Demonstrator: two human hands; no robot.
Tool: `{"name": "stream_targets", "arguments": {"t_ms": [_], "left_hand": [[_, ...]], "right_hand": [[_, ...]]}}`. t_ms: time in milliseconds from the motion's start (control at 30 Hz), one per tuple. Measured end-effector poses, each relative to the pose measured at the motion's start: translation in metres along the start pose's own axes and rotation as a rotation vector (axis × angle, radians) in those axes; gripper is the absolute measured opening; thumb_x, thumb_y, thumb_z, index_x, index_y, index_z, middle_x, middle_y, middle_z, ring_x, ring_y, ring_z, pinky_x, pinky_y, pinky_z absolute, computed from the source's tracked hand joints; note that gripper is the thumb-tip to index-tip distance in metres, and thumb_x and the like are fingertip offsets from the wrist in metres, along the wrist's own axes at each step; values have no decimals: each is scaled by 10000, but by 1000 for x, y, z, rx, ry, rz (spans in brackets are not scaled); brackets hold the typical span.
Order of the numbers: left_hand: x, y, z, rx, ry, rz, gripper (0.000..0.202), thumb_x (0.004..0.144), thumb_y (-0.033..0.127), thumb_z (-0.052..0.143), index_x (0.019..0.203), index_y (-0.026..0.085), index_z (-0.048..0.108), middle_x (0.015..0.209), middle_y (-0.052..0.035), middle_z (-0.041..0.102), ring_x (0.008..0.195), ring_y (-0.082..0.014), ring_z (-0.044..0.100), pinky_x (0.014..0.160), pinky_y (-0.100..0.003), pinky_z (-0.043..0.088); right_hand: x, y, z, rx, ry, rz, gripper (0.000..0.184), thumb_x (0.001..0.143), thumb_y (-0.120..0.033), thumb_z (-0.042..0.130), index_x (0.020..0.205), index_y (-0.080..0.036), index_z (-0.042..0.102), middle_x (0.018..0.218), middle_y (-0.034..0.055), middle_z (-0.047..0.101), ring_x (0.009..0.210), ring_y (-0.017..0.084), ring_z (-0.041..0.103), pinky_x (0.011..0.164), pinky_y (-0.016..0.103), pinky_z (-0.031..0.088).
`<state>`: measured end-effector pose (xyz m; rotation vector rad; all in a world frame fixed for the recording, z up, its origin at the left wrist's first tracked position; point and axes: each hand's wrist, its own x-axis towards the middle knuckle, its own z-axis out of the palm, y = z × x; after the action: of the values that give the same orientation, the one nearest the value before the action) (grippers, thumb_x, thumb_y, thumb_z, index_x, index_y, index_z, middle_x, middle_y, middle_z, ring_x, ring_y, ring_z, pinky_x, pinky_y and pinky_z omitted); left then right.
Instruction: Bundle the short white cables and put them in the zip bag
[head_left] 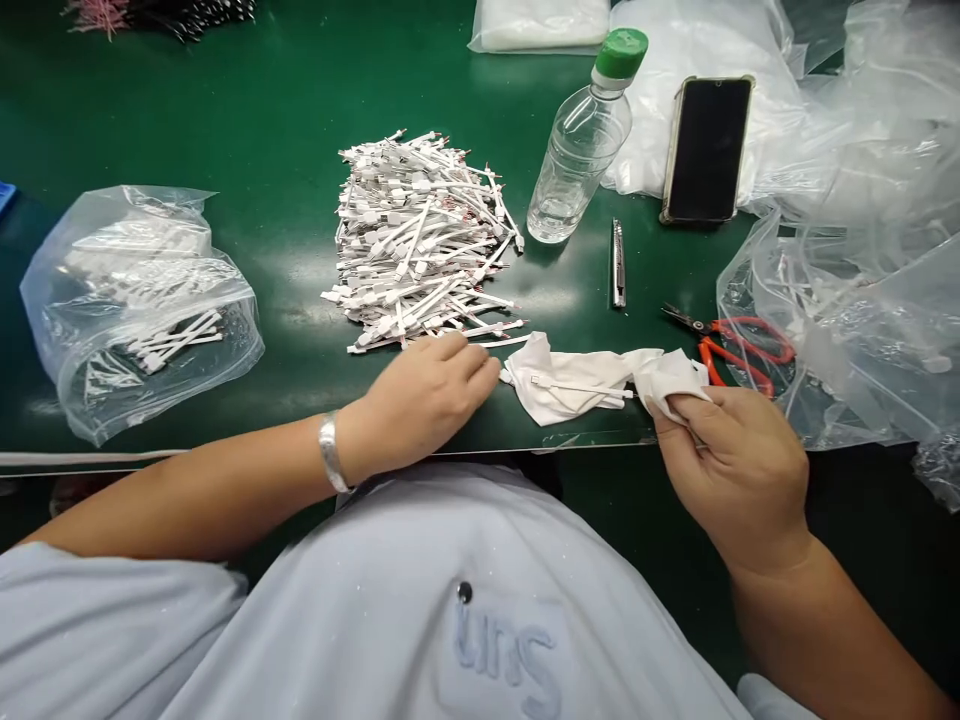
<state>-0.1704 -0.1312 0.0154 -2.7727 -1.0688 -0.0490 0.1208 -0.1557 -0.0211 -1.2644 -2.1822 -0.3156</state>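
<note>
My left hand [424,405] lies curled on the bench [225,130] just beside the white cloth [555,385], within easy reach of the heap of white cables [416,240], while my right hand [724,470], well apart, pinches the cloth's far end, with a thin white cable [577,386] lying across it.

Assembly workshop: green bench [255,130], loose cables [420,240]
</note>
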Motion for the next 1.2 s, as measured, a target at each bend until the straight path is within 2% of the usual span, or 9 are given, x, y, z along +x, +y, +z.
{"name": "stream_targets", "arguments": {"t_ms": [133,233,400,533,600,700,767,967,1200], "left_hand": [[26,11,7,-38,-143,84,245,931,131,368,979,115,607,855,-93,642,777,-214,556,630,-327,390],[32,6,7,-31,-85,79,234,921,119,384,969,108,612,821,-95,624,763,-208,558,625,-318,403],[21,-10,-22,-233,380,-61,209,878,65,461,1002,142,611,822,-45,600,721,-131,551,620,-258,444],[25,-4,-42,-910,817,-247,236,835,107,592,1047,206,562,823,23,557,685,-66,569,635,-208,498],[33,3,-31,-1303,740,-356,244,835,155,601,1061,218,535,792,38,556,650,-63,597,623,-207,522],[43,7,3,-1568,299,-547,114,855,209,552,956,155,560,742,10,606,650,-102,640,655,-259,548],[44,3,22,-1386,149,-576,126,850,245,565,894,136,609,753,-16,638,663,-114,630,658,-260,528],[31,-4,34,-521,112,-298,250,919,279,493,998,167,703,856,-77,642,812,-180,600,721,-300,469],[21,-5,31,-515,23,-235,266,924,190,461,1121,157,636,990,-88,669,897,-186,628,775,-298,486]], "right_hand": [[4,-8,0,29,18,-15,128,818,-120,650,919,-198,643,753,51,605,686,193,562,660,320,476],[4,-10,-1,48,24,-20,130,813,-112,653,911,-196,637,745,45,598,675,186,555,654,313,474],[5,-4,-5,21,51,12,107,819,-116,643,897,-189,643,749,48,609,684,182,558,654,305,465],[21,9,-10,-10,157,54,45,815,-144,644,780,-172,637,657,28,549,620,156,507,593,284,421],[35,17,-13,18,214,103,138,826,-161,629,690,-171,607,578,-5,460,558,125,438,539,264,374],[63,29,-13,87,243,175,203,848,-189,593,646,-168,582,549,-32,374,535,101,367,512,246,330],[86,34,-10,110,231,189,180,853,-191,577,677,-166,603,553,-37,371,543,99,359,519,242,326],[171,28,14,-60,-65,137,230,937,-248,496,982,-114,678,807,76,592,757,147,509,723,268,415],[225,22,55,-15,-123,144,470,941,-441,498,1252,-89,522,1177,124,575,1071,210,501,920,318,381]]}}
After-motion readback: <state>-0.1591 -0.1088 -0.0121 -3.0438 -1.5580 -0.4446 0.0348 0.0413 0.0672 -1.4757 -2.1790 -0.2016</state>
